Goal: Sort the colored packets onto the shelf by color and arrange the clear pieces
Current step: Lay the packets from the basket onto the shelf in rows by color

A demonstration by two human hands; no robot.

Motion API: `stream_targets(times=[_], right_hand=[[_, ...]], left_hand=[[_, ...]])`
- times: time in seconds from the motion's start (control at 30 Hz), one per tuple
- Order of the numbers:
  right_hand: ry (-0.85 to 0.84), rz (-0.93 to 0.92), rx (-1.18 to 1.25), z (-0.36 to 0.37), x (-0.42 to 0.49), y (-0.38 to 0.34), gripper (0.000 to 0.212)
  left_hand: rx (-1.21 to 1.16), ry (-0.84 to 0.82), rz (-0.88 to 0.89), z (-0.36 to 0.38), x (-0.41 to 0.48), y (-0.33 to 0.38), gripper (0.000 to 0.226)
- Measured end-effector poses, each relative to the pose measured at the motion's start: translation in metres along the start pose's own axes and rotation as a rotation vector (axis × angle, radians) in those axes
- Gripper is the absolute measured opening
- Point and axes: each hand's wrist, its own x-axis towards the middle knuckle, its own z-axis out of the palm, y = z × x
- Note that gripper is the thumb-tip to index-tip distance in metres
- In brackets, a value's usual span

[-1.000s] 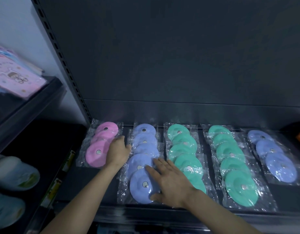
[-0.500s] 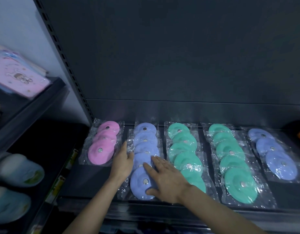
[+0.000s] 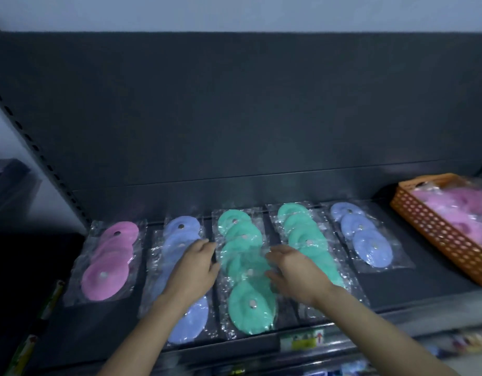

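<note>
Both hands have shifted from the blue row [image 3: 180, 270] to the green row [image 3: 245, 270]: left hand [image 3: 192, 270] and right hand [image 3: 294, 272] flank it, fingers loose, gripping nothing. Straightening next, likely.

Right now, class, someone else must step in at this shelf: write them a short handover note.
Left hand lies open on the left blue row; right hand is open at the right edge of the middle green row. Neither holds anything.
Done: five rows lie sorted on the shelf: pink, blue, green, green, blue.
Left: pink packets wait in the orange basket. No clear pieces in view.
</note>
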Motion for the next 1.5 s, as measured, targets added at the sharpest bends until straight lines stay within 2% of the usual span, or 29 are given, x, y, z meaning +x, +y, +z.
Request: stream_targets(times=[0.07, 0.2, 0.33, 0.53, 0.63, 0.8, 0.97, 1.1, 1.27, 1.5], right_hand=[[0.012, 0.059, -0.001, -0.009, -0.014, 0.027, 0.022], [0.051, 0.137, -0.022, -0.027, -0.043, 0.077, 0.031], [0.095, 0.126, 0.03, -0.043, -0.068, 0.13, 0.014], [0.23, 0.175, 0.038, -0.082, -0.111, 0.218, 0.025], [0.273, 0.195, 0.035, -0.103, -0.136, 0.272, 0.023], [0.325, 0.357, 0.02, -0.128, -0.183, 0.351, 0.021], [0.281, 0.49, 0.001, -0.135, -0.205, 0.42, 0.013], [0.273, 0.579, -0.022, -0.131, -0.2, 0.464, 0.03], [0.401, 0.713, -0.02, -0.131, -0.186, 0.468, 0.036], [0.257, 0.792, 0.01, -0.137, -0.18, 0.469, 0.063]], left_hand=[[0.016, -0.03, 0.055, 0.008, 0.01, 0.023, 0.045], [0.039, -0.078, 0.08, 0.027, 0.028, 0.077, 0.047], [0.022, -0.094, 0.117, 0.044, 0.046, 0.137, 0.045], [-0.116, -0.164, 0.197, 0.083, 0.076, 0.236, 0.046], [-0.135, -0.191, 0.215, 0.109, 0.092, 0.285, 0.049], [-0.13, -0.21, 0.241, 0.152, 0.109, 0.353, 0.041], [-0.096, -0.167, 0.298, 0.171, 0.126, 0.4, 0.04], [-0.072, -0.128, 0.416, 0.177, 0.144, 0.433, 0.038], [0.003, -0.209, 0.526, 0.194, 0.178, 0.475, 0.035], [0.206, -0.373, 0.587, 0.217, 0.217, 0.513, 0.042]])
